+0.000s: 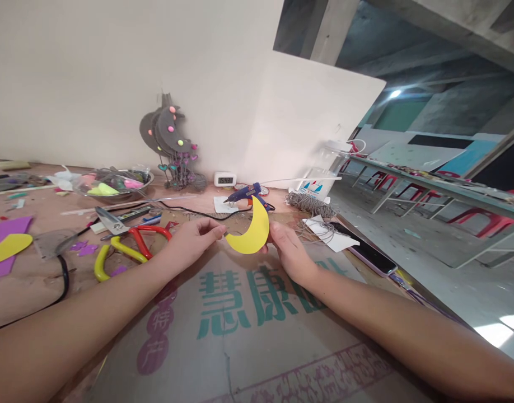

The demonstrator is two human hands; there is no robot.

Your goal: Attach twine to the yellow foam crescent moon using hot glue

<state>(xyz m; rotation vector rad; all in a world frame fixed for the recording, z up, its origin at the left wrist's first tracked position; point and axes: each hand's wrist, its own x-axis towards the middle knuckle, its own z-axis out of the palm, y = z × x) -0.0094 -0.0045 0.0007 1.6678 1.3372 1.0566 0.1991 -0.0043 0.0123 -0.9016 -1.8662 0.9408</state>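
Observation:
A yellow crescent moon [257, 232], flat and apparently of foam or felt, is held upright over a printed cardboard sheet [185, 347]. My left hand [194, 240] is closed at its lower left tip, thumb and finger pinched together. On the other side, my right hand [288, 249] grips the right edge, with its fingers partly hidden behind the crescent. Just behind stands a blue glue gun [244, 193] on a small white card. Scissors [141, 238] with red and yellow handles lie to the left of my left hand.
Grey hanging crescents [167, 131] with pompoms lean at the wall. A bowl of colourful bits [114, 184], a digital clock [225, 179], grey cord [311, 202], a plastic jar [322, 170] and a phone [372, 252] surround the work area. Purple sheet [7, 268] lies left.

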